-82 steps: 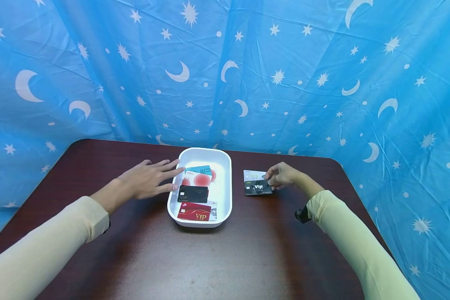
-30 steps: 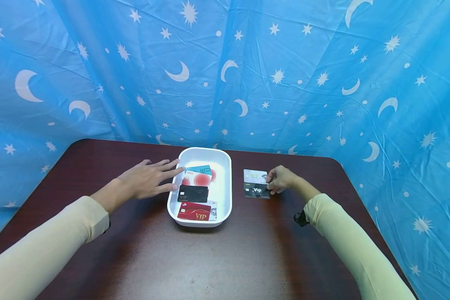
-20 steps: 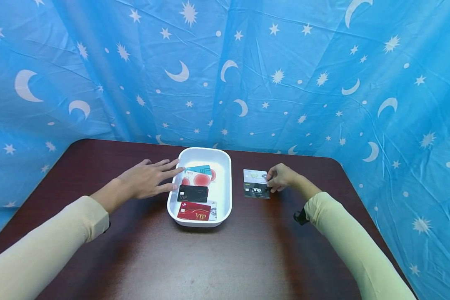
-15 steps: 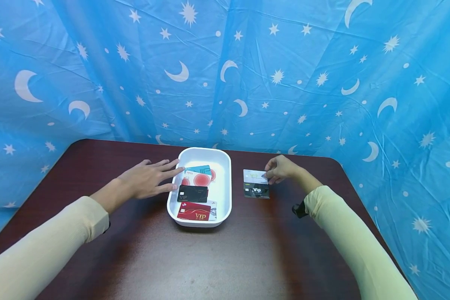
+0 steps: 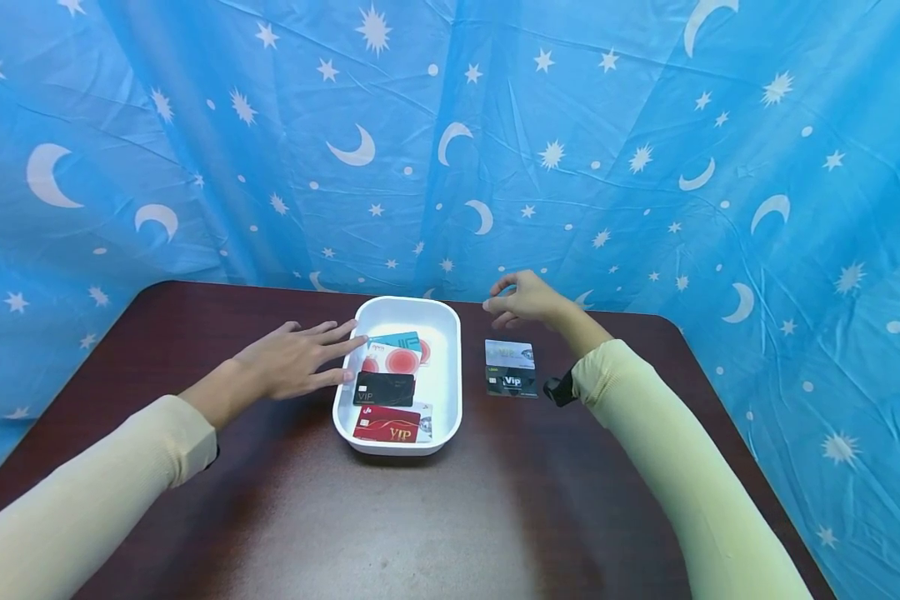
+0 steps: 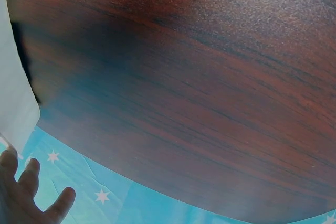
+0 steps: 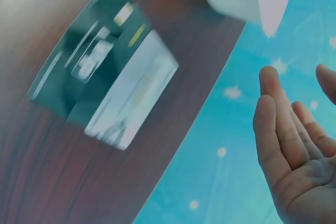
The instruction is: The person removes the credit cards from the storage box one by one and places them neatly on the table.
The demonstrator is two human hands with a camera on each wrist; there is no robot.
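Observation:
In the head view, my left hand (image 5: pixel 288 360) lies with spread, straight fingers at the left rim of a white plastic tray (image 5: pixel 442 400), fingertips touching it. Inside lie several cards: a teal card (image 5: pixel 399 339), a white card with red circles (image 5: pixel 392 357), a black VIP card (image 5: pixel 385 389) and a red VIP card (image 5: pixel 385 424). My right hand (image 5: pixel 528 298) hangs behind a silver VIP card (image 5: pixel 506 353) and a black Vip card (image 5: pixel 512 383), which overlap on the table. Its fingers are loosely bent and hold nothing; the right wrist view shows the palm (image 7: pixel 310 182).
The dark brown wooden table (image 5: pixel 420 533) has rounded far corners. A blue curtain (image 5: pixel 285 167) with white stars and moons hangs behind it. A white and silver card (image 5: pixel 426 421) shows partly from under the red one.
My right hand has let go of the black Vip card, which now sits lower over the silver card, and moved up and left towards the far edge. My left hand stays put.

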